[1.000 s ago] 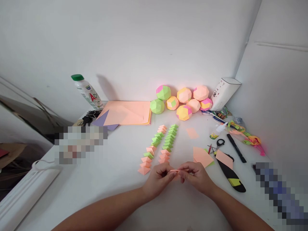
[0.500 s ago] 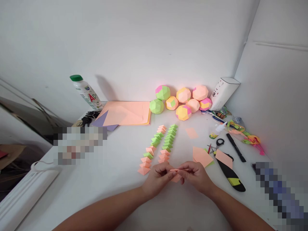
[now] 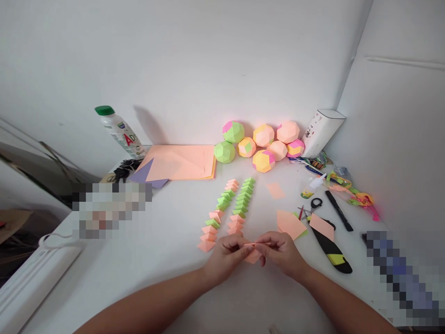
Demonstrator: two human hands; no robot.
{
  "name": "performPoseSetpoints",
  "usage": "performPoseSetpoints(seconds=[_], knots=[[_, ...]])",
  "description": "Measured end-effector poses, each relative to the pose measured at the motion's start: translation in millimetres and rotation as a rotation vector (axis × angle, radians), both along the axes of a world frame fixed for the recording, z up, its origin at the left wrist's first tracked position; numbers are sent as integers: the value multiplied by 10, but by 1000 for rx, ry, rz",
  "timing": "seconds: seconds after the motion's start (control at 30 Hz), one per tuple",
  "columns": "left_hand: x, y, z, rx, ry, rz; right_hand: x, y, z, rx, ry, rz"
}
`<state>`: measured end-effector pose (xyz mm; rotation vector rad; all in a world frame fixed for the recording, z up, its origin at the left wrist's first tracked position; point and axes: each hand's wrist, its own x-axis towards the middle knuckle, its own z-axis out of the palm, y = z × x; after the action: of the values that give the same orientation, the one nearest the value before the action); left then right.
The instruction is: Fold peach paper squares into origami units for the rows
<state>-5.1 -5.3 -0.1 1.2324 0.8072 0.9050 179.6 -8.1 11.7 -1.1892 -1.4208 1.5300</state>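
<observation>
Both hands, left hand and right hand, pinched 1 peach paper piece near the desk's front edge.

Eight paper balls — one bottle

Peach paper, edge-on a second ago, now with a drooping flap.

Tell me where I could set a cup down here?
Bare patch: the table left of the folded paper rows, this side of the peach sheet stack. Crowded: the right side around scissors and cutter, and the back by the paper balls. Left hand and right hand pinch a peach slip in front.
</observation>
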Motion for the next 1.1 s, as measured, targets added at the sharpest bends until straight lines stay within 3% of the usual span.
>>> performPoseSetpoints(seconds=[0.4, 0.57, 0.87, 1.1], knots=[[33, -16, 46, 15, 31, 73, -25, -12, 0, -13, -5, 32], [40, -32, 6, 121, 123, 102, -59, -19, 0, 41, -76, 27], [17, -46, -10, 174, 149, 159, 5, 29, 149, 104, -199, -27], [6, -49, -5, 148, 125, 156, 10, 34, 111, 286, -224, -56]])
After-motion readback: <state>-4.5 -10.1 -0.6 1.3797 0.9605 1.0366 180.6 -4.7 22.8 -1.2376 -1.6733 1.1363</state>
